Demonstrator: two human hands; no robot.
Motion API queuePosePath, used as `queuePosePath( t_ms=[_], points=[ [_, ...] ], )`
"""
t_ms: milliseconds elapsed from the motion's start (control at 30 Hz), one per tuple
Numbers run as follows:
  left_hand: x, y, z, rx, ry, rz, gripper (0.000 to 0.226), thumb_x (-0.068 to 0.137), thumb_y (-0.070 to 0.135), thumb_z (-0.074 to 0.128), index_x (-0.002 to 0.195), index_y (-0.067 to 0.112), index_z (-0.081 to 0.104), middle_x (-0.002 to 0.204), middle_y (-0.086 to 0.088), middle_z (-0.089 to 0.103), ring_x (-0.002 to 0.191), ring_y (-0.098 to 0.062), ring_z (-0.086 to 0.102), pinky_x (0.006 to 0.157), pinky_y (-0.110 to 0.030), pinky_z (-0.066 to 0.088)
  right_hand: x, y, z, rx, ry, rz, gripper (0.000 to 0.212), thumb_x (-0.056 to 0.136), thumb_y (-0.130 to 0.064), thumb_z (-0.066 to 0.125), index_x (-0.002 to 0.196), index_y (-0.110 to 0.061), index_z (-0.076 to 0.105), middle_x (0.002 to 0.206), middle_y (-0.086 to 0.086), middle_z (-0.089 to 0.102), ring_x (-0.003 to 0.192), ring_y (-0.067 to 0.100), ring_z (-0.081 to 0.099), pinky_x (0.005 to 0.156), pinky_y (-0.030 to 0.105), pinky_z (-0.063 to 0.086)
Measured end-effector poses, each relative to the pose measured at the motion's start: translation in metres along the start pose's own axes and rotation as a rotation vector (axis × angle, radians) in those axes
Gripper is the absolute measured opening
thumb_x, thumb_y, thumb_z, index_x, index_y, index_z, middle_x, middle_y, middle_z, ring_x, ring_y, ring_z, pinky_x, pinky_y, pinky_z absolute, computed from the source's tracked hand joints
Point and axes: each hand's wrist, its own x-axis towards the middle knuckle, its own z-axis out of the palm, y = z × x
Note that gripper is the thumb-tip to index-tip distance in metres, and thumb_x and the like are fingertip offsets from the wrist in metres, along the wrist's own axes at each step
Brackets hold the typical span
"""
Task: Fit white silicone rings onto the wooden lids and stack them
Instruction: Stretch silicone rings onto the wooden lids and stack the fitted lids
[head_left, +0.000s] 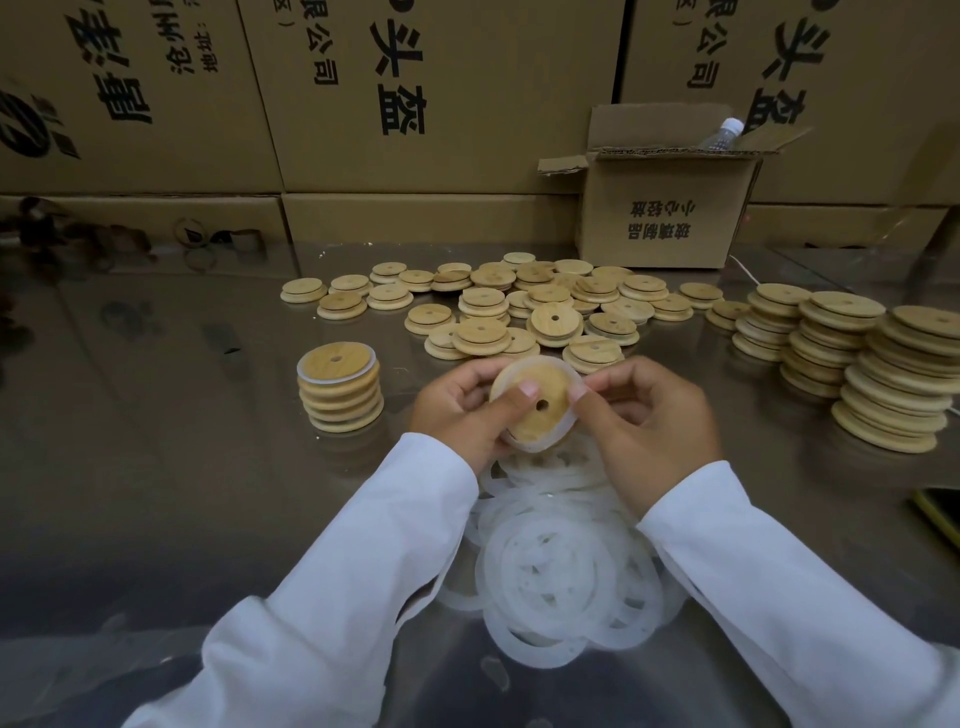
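Dim, warm indoor light, source unseen. Steel tabletop (156, 467) mirrors the cartons (441, 93) dully at 10 o'clock and goes dark toward 7 o'clock. White sleeves (337, 597) brightest, close to blown. Wide-angle bowing bends carton edges at 12 and 3 o'clock. Centre sharp; ring pile (561, 571) at 6 o'clock slightly soft.

The left hand (457, 410) grips a lid (535, 410), thumb on its face. The right hand (649, 421) pinches the ring (530, 446) at the lid's rim. Loose rings (561, 561) pile by the desk's (156, 415) near edge. A ringed stack (340, 387) stands left of the hands, bare lids (519, 306) lie toward the far edge, and taller stacks (857, 364) stand at the right edge.
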Motion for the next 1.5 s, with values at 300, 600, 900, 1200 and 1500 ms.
queuePosePath(
  t_ms=[300,600,900,1200,1500],
  points=[
    [0.000,0.001,-0.004,0.190,-0.072,0.075,0.012,0.081,0.008,0.065,0.086,0.018,0.068,0.084,-0.006,0.071,0.080,-0.021,0.066,0.077,-0.037,0.056,0.004,-0.002,-0.005,0.015,-0.101,0.021,0.016,0.079,-0.015,0.069,0.066,-0.023,0.065,0.068,-0.009,0.066,0.072,0.010,0.064,0.067,0.022,0.050],
    [-0.001,0.002,-0.004,0.035,-0.062,0.074,0.024,0.069,0.019,0.067,0.093,0.014,0.068,0.088,-0.009,0.071,0.087,-0.027,0.066,0.086,-0.046,0.052,0.009,-0.009,-0.012,0.071,-0.162,0.036,0.016,0.079,-0.015,0.069,0.066,-0.022,0.065,0.065,-0.012,0.064,0.061,-0.005,0.056,0.060,0.005,0.043],
    [-0.003,0.004,0.000,0.019,-0.027,0.011,0.011,0.080,0.008,0.064,0.088,0.014,0.069,0.083,-0.008,0.071,0.083,-0.026,0.067,0.081,-0.047,0.055,0.002,-0.007,-0.006,0.089,-0.099,0.007,0.018,0.081,-0.012,0.067,0.067,-0.024,0.063,0.068,-0.010,0.064,0.067,0.005,0.060,0.067,0.016,0.049],
    [-0.001,0.004,0.002,0.003,0.059,-0.018,0.009,0.082,0.007,0.064,0.085,0.015,0.068,0.081,-0.007,0.070,0.084,-0.028,0.065,0.085,-0.052,0.052,-0.005,0.000,0.002,0.039,0.012,0.049,0.012,0.073,-0.019,0.072,0.066,-0.025,0.064,0.066,-0.010,0.067,0.065,0.005,0.064,0.067,0.024,0.051],
    [-0.002,0.000,-0.001,0.189,0.000,0.003,0.014,0.080,0.011,0.068,0.077,0.025,0.071,0.080,-0.002,0.073,0.083,-0.021,0.068,0.084,-0.041,0.053,-0.005,-0.002,-0.002,-0.176,-0.083,-0.055,0.012,0.080,-0.024,0.066,0.069,-0.026,0.062,0.071,-0.015,0.065,0.075,0.002,0.060,0.072,0.019,0.046]
  ],
)
